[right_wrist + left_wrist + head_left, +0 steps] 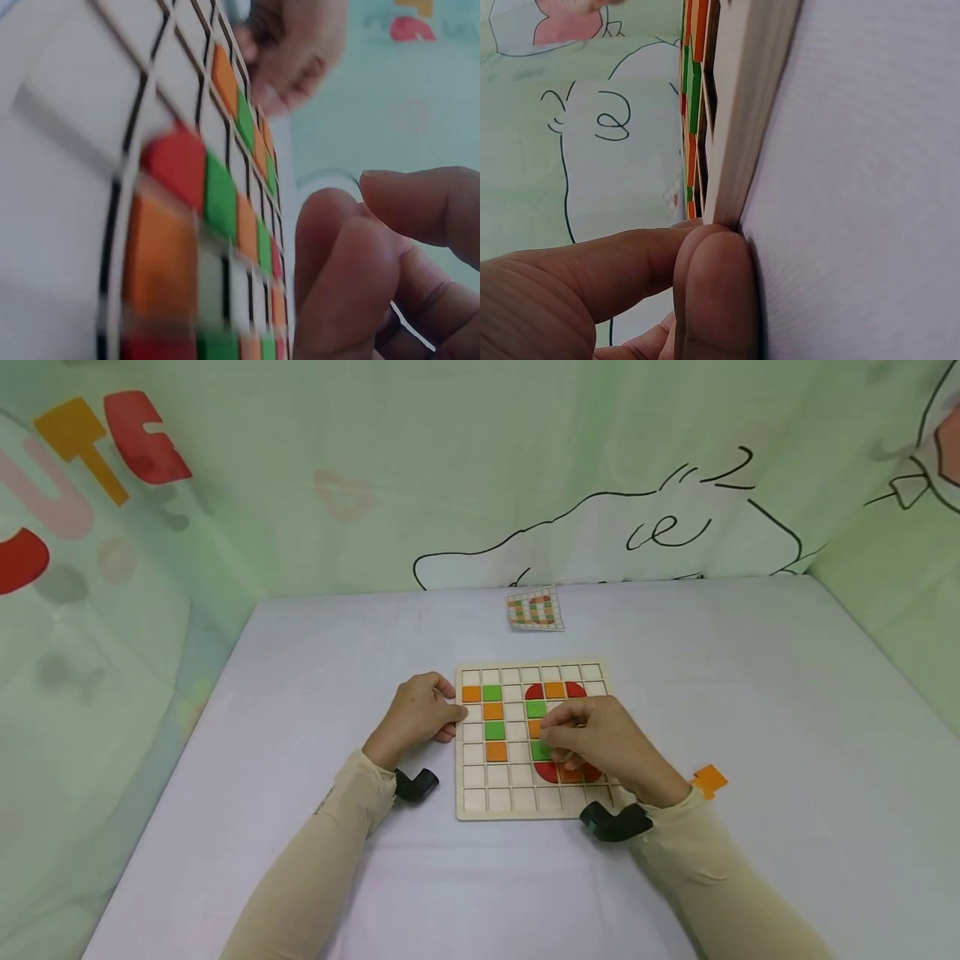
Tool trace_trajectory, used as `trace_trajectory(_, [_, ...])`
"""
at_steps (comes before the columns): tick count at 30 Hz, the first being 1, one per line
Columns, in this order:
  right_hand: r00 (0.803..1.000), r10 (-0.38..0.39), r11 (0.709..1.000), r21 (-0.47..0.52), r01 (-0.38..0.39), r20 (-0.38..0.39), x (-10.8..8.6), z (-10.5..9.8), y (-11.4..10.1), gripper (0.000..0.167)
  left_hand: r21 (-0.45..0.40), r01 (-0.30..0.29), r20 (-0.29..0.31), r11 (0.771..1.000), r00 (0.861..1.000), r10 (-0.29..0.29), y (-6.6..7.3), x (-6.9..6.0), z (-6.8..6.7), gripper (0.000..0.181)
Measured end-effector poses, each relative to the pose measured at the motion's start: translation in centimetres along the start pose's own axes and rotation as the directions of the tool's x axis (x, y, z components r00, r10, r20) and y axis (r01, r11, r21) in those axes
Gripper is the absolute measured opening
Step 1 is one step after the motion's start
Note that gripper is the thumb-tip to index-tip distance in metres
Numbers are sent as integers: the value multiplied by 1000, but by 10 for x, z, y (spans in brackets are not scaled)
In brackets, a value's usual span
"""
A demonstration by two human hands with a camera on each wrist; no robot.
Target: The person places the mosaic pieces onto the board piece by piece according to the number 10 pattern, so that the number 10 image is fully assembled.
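A wooden grid board [498, 797] lies on the table, bearing orange, green and red tiles. Its left edge is pinched between thumb and fingers of my left hand [416, 710], seen close up in the left wrist view. On the left part, an orange tile [471, 694] sits beside a column of green and orange tiles. Further right, green and orange tiles with rounded red tiles [546, 772] form a ring, partly covered by my right hand [600, 739]. That hand hovers over the board, fingers loosely bent; I see nothing between them in the right wrist view [397, 255].
Loose orange tiles [708, 779] lie on the white tablecloth right of the board, near the right wrist. Behind the board is a small card [535, 608] printed with a coloured grid pattern. A pale green printed curtain [337, 527] encloses the back and sides.
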State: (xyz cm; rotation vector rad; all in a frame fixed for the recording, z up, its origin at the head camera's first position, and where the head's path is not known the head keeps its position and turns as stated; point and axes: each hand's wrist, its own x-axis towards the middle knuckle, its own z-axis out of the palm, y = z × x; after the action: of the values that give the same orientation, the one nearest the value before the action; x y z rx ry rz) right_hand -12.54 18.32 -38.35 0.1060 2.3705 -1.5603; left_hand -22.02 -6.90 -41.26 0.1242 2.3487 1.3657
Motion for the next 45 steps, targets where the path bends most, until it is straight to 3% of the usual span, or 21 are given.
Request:
trace_trajectory(5, [995, 57, 992, -110, -66, -85, -24, -39, 17, 29, 4, 12, -9, 1000, 1000, -12, 2, -1, -2, 28])
trace_trajectory(11, [978, 159, 954, -233, -187, -135, -44, -68, 45, 34, -8, 19, -14, 1000, 1000, -19, 0, -2, -3, 27])
trace_trajectory(16, [973, 194, 937, -269, -221, -125, -52, -75, 56, 41, -2, 25, -19, 1000, 1000, -25, -1, -1, -2, 27])
trace_trajectory(29, [974, 131, 891, -410, -197, -185, -57, -74, 59, 32, -16, -6, -6, 1000, 1000, 6, -4, -2, -4, 27])
trace_trajectory(38, [981, 109, 934, -321, -155, -158, -55, -76, 47, 25, -3, -4, -12, 1000, 1000, 4, -1, -2, -2, 27])
trace_trajectory(42, [992, 94, 980, -167, -107, -86, -44, -70, 38, 30, -8, -5, -8, 1000, 1000, 5, -1, -1, -2, 28])
trace_trajectory(45, [997, 78, 996, -31, -78, -6, -34, -59, 31, 30, -11, -8, 0, 1000, 1000, 8, -2, 0, 0, 28])
